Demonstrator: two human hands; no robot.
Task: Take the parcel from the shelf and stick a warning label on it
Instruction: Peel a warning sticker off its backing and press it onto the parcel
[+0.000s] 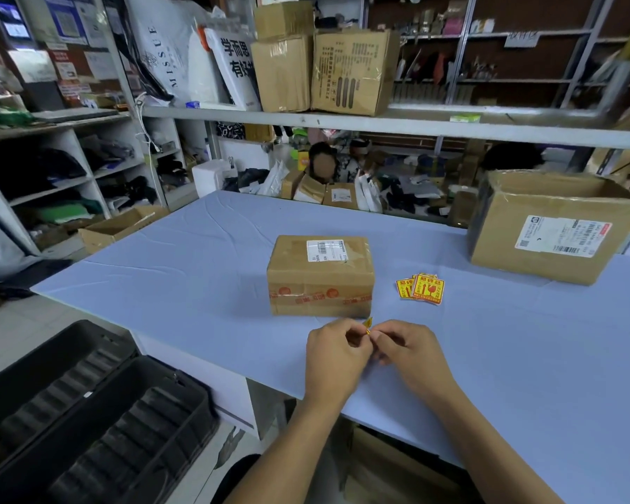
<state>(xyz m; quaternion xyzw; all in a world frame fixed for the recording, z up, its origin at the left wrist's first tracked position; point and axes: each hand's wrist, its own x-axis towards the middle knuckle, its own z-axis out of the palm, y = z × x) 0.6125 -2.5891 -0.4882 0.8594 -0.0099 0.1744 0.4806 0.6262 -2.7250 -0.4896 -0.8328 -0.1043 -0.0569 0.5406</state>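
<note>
Black ribbed trays (88, 423) at lower left, off the desk (168, 285), which has a pale blue cover. Parcel (321, 276) sits mid-desk: brown carton, taped over, white shipping label on the top right corner, red-printed tape band across the front face. No warning label visible on it. Left hand (333, 352) and right hand (411, 352) meet just in front of the parcel, fingertips pinched together on a small yellow label (368, 324); only a corner sticks out, print unreadable, can't tell if backing is on or off. Right of the parcel, apart from it: a small fanned stack of yellow-red stickers (421, 289) flat on the desk. Far right: big open carton (550, 227) with a shipping label on its side. Behind: a shelf (342, 120) carrying more cartons; a person beyond the desk is partly hidden by clutter.
</note>
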